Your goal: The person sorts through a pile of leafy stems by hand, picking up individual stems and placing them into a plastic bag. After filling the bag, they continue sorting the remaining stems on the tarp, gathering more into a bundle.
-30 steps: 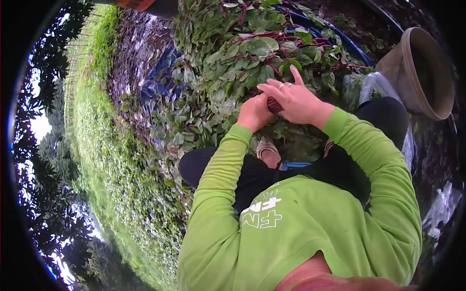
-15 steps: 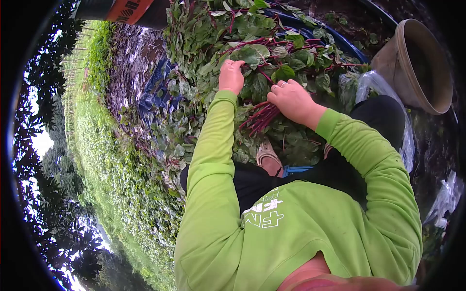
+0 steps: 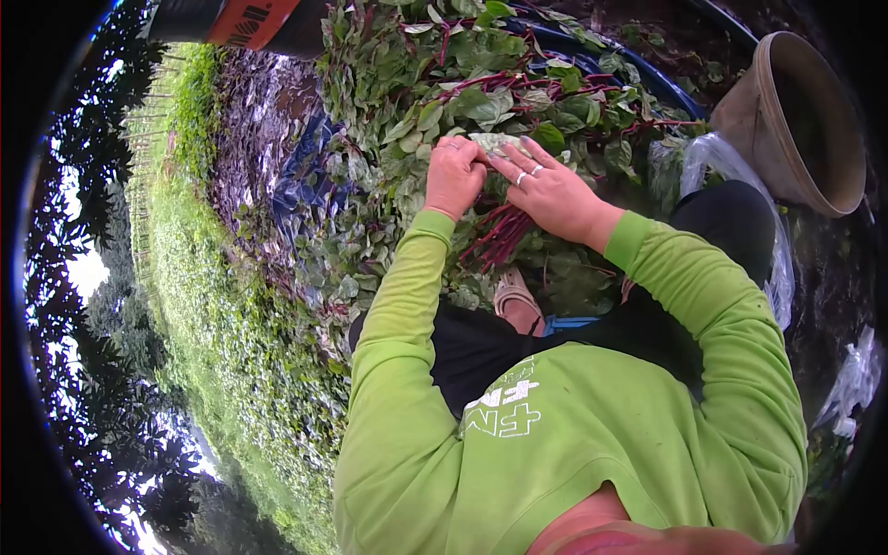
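Note:
My right hand (image 3: 560, 194), with rings on it, holds a bunch of red-stemmed leafy greens that look like Malabar spinach. The cut stems (image 3: 499, 233) stick out below the palm, while its fingers reach toward my left hand. Closed and touching the right fingertips, my left hand (image 3: 454, 178) pinches at the upper part of the bunch; what exactly lies between its fingers is hidden. A pale leaf (image 3: 495, 141) shows just above the fingers. Both hands are over a large heap of the same greens (image 3: 388, 120).
A brown bucket (image 3: 754, 129) lies tilted at the right, beside clear plastic (image 3: 726, 162). Blue tarp (image 3: 310, 171) shows under the heap's left side. A dark container with an orange label (image 3: 252, 20) stands at the upper left. My sandalled foot (image 3: 518, 298) is near the stems.
My left hand has moved down and right a little, closing and meeting the right hand. The right hand's fingers have stretched out toward it. The bunch stays in the right hand.

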`<state>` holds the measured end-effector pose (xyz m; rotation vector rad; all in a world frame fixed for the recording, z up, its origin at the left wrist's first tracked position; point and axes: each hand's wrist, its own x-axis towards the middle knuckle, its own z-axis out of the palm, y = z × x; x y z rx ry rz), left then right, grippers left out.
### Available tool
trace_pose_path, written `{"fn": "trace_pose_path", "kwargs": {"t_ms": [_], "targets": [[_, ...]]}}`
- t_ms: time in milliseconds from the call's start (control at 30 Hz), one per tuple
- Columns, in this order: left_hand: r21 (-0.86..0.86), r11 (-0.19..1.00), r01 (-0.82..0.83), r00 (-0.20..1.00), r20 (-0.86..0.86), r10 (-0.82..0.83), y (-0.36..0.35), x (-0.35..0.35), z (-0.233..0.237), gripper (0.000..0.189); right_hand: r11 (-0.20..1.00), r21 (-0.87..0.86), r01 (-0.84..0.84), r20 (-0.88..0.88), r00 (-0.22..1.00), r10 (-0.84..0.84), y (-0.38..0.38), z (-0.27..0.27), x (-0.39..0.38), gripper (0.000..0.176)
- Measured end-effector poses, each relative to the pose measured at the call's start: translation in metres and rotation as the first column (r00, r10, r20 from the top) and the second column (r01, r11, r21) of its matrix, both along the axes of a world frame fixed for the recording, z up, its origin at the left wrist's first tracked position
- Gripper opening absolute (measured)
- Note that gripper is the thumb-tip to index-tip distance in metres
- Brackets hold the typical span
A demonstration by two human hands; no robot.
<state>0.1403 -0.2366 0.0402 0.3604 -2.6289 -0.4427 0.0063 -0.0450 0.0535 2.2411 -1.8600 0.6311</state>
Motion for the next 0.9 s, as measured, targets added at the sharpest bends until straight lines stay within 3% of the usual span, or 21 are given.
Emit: {"fn": "trace_pose_path", "kwargs": {"t_ms": [67, 167, 200, 267, 367, 433, 467, 533, 567, 600, 633, 667, 700, 733, 767, 833, 900], "targets": [[0.045, 0.997, -0.057, 0.997, 0.061, 0.054, 0.018, 0.002, -0.008, 0.012, 0.997, 0.001, 0.073, 0.068, 0.995, -0.073, 0.0, -0.01, 0.001, 0.016], [0.079, 0.989, -0.125, 0.991, 0.05, 0.121, 0.034, -0.001, -0.012, 0.015, 0.949, 0.314, 0.031, 0.201, 0.975, -0.099, -0.003, 0.002, -0.001, 0.016], [0.089, 0.984, -0.155, 0.987, 0.054, 0.15, 0.036, -0.002, -0.012, 0.016, 0.976, 0.213, 0.044, 0.158, 0.984, -0.079, -0.002, 0.001, -0.001, 0.016], [0.005, 0.969, -0.247, 0.946, 0.22, 0.24, 0.038, -0.003, -0.009, 0.018, 0.999, 0.004, 0.051, 0.069, 0.996, -0.051, 0.001, -0.002, 0.0, 0.016], [-0.07, 0.951, -0.302, 0.882, 0.359, 0.306, 0.042, -0.013, -0.015, 0.023, 0.995, -0.098, 0.03, 0.029, 0.999, -0.028, 0.002, 0.003, 0.002, 0.015], [-0.061, 0.952, -0.299, 0.842, 0.452, 0.293, 0.043, -0.018, -0.024, 0.032, 0.999, 0.013, 0.035, 0.077, 0.996, -0.036, 0.003, -0.006, 0.005, 0.014], [0.133, 0.951, -0.278, 0.831, 0.531, 0.168, 0.037, -0.019, -0.027, 0.04, 0.997, 0.069, 0.036, 0.099, 0.994, -0.043, 0.004, -0.011, 0.006, 0.013], [0.501, 0.828, -0.253, 0.791, 0.599, -0.121, 0.02, -0.02, -0.008, 0.057, 0.991, 0.131, 0.037, 0.088, 0.995, -0.049, 0.003, -0.009, 0.003, 0.012], [0.719, 0.654, -0.234, 0.613, 0.632, -0.475, -0.001, -0.031, 0.022, 0.072, 0.987, 0.151, 0.047, 0.078, 0.995, -0.059, 0.003, -0.004, 0.001, 0.012], [0.77, 0.627, -0.116, 0.666, 0.529, -0.526, -0.014, -0.035, 0.05, 0.08, 0.984, 0.17, 0.055, 0.069, 0.995, -0.068, 0.003, -0.001, -0.001, 0.013], [0.756, 0.655, -0.009, 0.745, 0.442, -0.499, -0.033, -0.04, 0.055, 0.082, 0.981, 0.189, 0.053, 0.058, 0.996, -0.065, 0.002, 0.0, -0.004, 0.014], [0.706, 0.706, -0.063, 0.823, 0.437, -0.363, -0.055, -0.051, 0.049, 0.073, 0.983, 0.175, 0.061, 0.055, 0.996, -0.071, 0.001, 0.0, -0.005, 0.012], [0.468, 0.875, -0.121, 0.872, 0.472, -0.132, -0.072, -0.066, 0.043, 0.055, 0.985, 0.16, 0.066, 0.053, 0.996, -0.075, 0.0, 0.0, -0.006, 0.011], [0.269, 0.946, -0.179, 0.951, 0.295, 0.097, -0.097, -0.075, 0.009, 0.042, 0.987, 0.143, 0.07, 0.051, 0.996, -0.078, -0.002, -0.001, -0.005, 0.009], [0.043, 0.971, -0.234, 0.933, 0.291, 0.212, -0.111, -0.087, -0.007, 0.039, 0.99, 0.123, 0.069, 0.054, 0.996, -0.076, -0.002, -0.003, -0.004, 0.01], [0.002, 0.968, -0.251, 0.899, 0.37, 0.233, -0.121, -0.092, -0.028, 0.038, 0.993, 0.084, 0.077, 0.054, 0.995, -0.082, -0.003, -0.005, -0.007, 0.011], [-0.024, 0.966, -0.258, 0.88, 0.407, 0.245, -0.12, -0.095, -0.033, 0.032, 0.978, 0.198, 0.071, 0.07, 0.994, -0.086, -0.003, -0.002, -0.012, 0.013]]}}
